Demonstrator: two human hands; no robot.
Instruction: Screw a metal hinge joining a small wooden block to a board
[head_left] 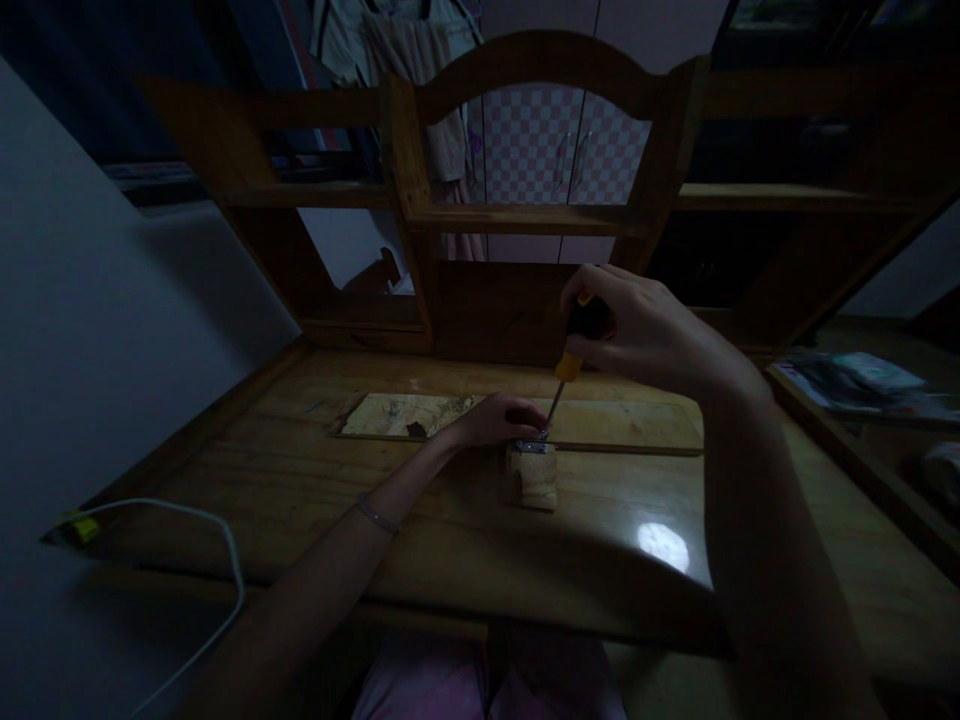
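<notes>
My right hand point(637, 325) is wrapped around the yellow and black handle of a screwdriver point(571, 360). Its metal shaft slants down, and the tip meets a small metal hinge point(534, 447). Bent fingers of my left hand point(499, 418) close in a pinch beside that tip, resting over the board; what they grip there is too small to make out. The hinge lies where a long wooden board point(622, 425) meets a small wooden block point(538, 485). Toward its left end the board has rough, dark damaged patches.
Under all this is a glossy wooden desk point(300, 490), with a shelf unit point(409, 170) rising behind. A white cable point(225, 540) loops at the left near a yellow-green object point(84, 528). Plastic-wrapped items point(862, 380) sit at the right.
</notes>
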